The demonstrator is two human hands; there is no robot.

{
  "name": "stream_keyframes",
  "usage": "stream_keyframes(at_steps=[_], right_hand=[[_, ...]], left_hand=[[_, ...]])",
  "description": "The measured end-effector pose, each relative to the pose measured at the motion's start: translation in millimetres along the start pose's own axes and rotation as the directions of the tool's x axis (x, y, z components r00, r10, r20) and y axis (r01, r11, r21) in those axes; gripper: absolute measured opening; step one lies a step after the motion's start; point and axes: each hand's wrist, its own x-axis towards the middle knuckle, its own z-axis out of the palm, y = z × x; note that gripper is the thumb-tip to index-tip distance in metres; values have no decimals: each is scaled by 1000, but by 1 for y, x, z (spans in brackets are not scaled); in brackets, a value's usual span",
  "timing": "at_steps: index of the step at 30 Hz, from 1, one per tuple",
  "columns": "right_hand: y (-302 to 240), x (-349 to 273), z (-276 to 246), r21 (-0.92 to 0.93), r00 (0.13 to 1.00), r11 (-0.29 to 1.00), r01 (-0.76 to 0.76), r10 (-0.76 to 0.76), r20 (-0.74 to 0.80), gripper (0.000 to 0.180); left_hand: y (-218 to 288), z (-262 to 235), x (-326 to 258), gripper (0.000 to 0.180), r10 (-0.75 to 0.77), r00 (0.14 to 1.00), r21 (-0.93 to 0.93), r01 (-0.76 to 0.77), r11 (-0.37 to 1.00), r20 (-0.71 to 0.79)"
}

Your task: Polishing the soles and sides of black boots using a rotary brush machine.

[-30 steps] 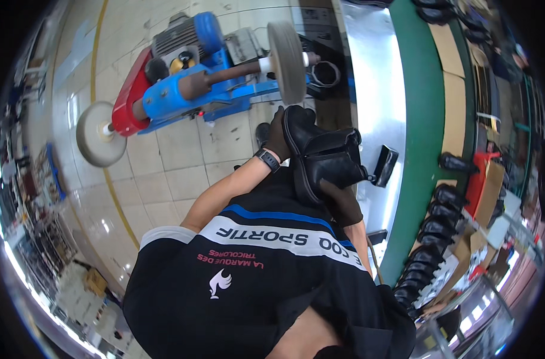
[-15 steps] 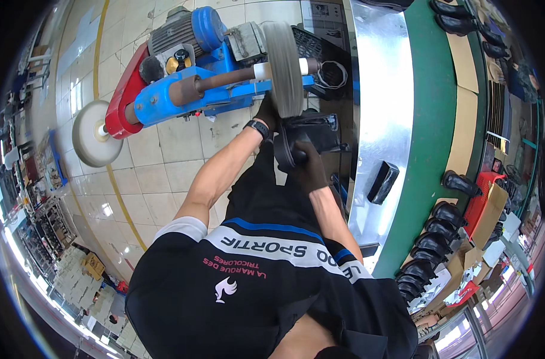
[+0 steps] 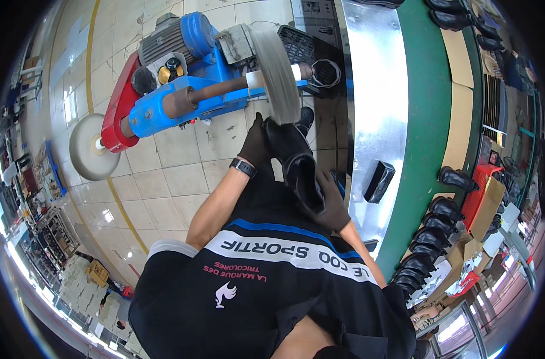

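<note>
Between my two dark-gloved hands is a shiny black shoe (image 3: 286,143), its toe up against the lower edge of a grey buffing wheel (image 3: 275,78) that is blurred by spinning. My left hand (image 3: 256,145) grips the toe end from the left side, with some fingers hidden behind the shoe. The heel end is held by my right hand (image 3: 332,203), its fingers partly out of sight around the shoe. The shoe's opening faces up toward me.
The wheel sits on the shaft of a blue machine (image 3: 159,107) with a red belt guard (image 3: 120,102) and a pale disc (image 3: 93,146) at its left end. To the right runs a metal ledge (image 3: 377,107), bearing a black block (image 3: 380,182). Several black shoes (image 3: 427,239) line the green bench (image 3: 428,119).
The shoe has swung from lying crosswise to pointing its toe at the wheel. My right hand has drawn back toward me, and my left hand has come out from beside the wheel.
</note>
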Motion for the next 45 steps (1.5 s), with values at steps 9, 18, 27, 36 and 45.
stream_keyframes(at_steps=[9,18,27,36,45], right_hand=[[-79,36,5,-674,998,737,49,-8,64,77],[-48,97,22,-785,996,618,50,30,87,65],[-24,8,-10,209,963,967,-144,186,-195,56],[41,86,-14,790,795,200,-579,349,495,40],[34,110,-2,751,708,148,-643,488,510,44]], left_hand=[[-28,-40,17,50,88,979,71,-103,992,182],[-28,-11,3,63,41,935,-108,-3,994,352],[-19,-5,23,72,92,863,-481,186,857,496],[6,-96,42,36,318,917,-252,-257,933,240],[38,-5,-52,7,829,110,805,198,-559,549]])
